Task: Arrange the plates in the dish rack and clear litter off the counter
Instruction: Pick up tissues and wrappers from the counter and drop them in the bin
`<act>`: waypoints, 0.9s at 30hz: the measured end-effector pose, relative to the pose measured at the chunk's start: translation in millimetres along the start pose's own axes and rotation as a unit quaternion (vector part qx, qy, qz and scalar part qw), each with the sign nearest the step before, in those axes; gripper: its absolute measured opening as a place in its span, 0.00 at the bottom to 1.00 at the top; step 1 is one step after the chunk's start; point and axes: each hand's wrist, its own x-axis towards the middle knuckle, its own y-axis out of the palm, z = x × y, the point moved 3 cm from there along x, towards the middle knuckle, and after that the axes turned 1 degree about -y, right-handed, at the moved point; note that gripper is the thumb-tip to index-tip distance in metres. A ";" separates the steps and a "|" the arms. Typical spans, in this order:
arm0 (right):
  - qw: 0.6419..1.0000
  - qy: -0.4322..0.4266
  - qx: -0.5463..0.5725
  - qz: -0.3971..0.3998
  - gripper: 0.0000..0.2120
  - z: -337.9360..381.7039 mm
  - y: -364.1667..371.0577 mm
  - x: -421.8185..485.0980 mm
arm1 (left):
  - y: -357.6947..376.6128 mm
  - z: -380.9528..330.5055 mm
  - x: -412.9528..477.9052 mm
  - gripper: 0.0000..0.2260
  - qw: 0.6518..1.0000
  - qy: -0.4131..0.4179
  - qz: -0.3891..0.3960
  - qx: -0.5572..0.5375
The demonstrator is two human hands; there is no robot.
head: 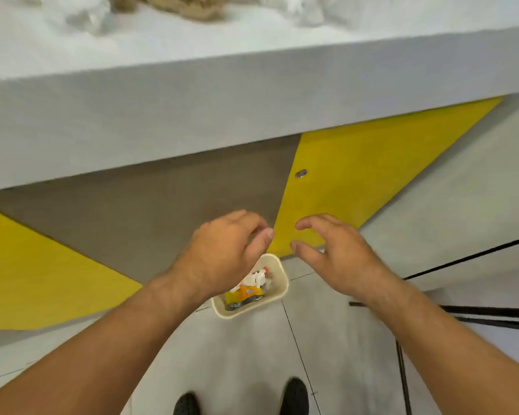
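Observation:
A small cream bin [277, 290] stands on the floor against the cabinet, holding white crumpled paper and an orange wrapper [247, 292]. My left hand [222, 253] hovers just above the bin with loosely curled fingers and nothing visible in it. My right hand [333, 253] hangs to the right of the bin, fingers relaxed and spread, holding nothing. Crumpled white paper [84, 13] and a brown crumpled piece [189, 6] lie blurred on the white counter [252, 85] at the top. No plates or dish rack are in view.
Yellow [372, 175] and grey [162, 205] cabinet doors run below the counter. Black cables or rods [477, 313] cross the grey floor at the right. My two dark shoes [294, 396] stand at the bottom edge.

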 end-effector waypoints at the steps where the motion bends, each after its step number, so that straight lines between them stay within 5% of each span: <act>1: 1.000 -0.009 0.001 -0.012 0.15 14.3 -27.1 -2.1 | -23.2 -20.1 4.6 0.16 1.000 0.015 -0.010 0.005; 12: 0.989 -0.067 0.000 -0.135 0.15 103.9 -240.4 -19.0 | -192.7 -168.6 37.7 0.15 0.992 0.067 -0.110 -0.007; 27: 0.989 -0.023 -0.028 -0.145 0.12 118.5 -298.2 18.0 | -242.9 -164.7 78.9 0.12 0.984 0.094 -0.150 -0.003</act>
